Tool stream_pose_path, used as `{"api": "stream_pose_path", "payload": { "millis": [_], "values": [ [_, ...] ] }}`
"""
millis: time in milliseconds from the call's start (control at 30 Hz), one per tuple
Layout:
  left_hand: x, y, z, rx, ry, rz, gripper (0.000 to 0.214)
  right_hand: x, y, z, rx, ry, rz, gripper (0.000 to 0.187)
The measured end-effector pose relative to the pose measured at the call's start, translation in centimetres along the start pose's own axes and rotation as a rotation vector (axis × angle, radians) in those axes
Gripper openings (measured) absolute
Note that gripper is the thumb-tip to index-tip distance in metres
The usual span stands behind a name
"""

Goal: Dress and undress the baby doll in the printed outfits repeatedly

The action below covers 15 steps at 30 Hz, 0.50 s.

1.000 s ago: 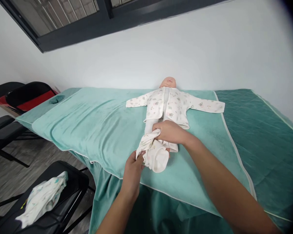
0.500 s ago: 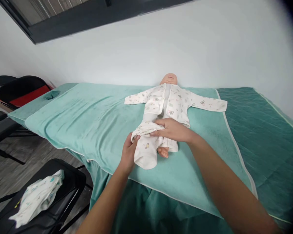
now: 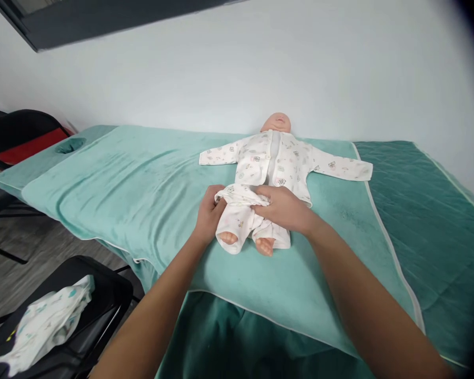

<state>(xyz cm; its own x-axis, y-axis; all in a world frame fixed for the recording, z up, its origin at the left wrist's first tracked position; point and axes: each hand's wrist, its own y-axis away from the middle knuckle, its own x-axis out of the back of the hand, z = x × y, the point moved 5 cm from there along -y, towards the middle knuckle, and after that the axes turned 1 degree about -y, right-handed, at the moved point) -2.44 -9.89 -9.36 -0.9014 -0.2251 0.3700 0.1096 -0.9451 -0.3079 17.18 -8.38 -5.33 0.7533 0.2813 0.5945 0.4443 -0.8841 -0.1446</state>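
Observation:
A baby doll (image 3: 277, 122) lies on its back on a light teal towel (image 3: 142, 195), head toward the wall. It wears a white printed jacket (image 3: 276, 163) with the sleeves spread out. White printed trousers (image 3: 240, 223) cover its legs, and both bare feet show at the cuffs. My left hand (image 3: 209, 213) is closed on the trousers' waistband at the doll's left hip side. My right hand (image 3: 286, 210) grips the waistband at the middle, just below the jacket hem.
The towel covers a bed with a darker green quilted cover (image 3: 422, 221) on the right. A black chair (image 3: 82, 310) at lower left holds a crumpled white garment (image 3: 43, 323). More black chairs with a red seat (image 3: 27, 145) stand at far left. A white wall is behind.
Both hands have drawn the trousers up the doll's legs toward its waist. The bunched leg has slid up and both feet now show. The view has tilted down slightly.

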Motion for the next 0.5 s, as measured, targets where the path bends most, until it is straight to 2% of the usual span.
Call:
{"api": "stream_pose_path", "payload": {
  "millis": [100, 267, 367, 500],
  "values": [
    [-0.4, -0.6, 0.1, -0.03, -0.026, 0.022, 0.016, 0.1, -0.3, 0.5, -0.042, 0.004, 0.064, 0.006],
    [-1.2, -1.7, 0.1, -0.037, -0.02, -0.009, 0.016, 0.5, -0.5, 1.4, -0.084, -0.07, 0.211, 0.007],
    [-1.3, -1.8, -0.2, 0.007, 0.115, -0.062, 0.019, 0.4, -0.5, 1.5, -0.074, -0.181, 0.155, 0.017],
    [-0.7, -1.6, -0.9, 0.094, 0.445, -0.094, 0.023, 0.1, -0.4, 1.3, -0.016, -0.342, 0.095, 0.028]
  ]
}}
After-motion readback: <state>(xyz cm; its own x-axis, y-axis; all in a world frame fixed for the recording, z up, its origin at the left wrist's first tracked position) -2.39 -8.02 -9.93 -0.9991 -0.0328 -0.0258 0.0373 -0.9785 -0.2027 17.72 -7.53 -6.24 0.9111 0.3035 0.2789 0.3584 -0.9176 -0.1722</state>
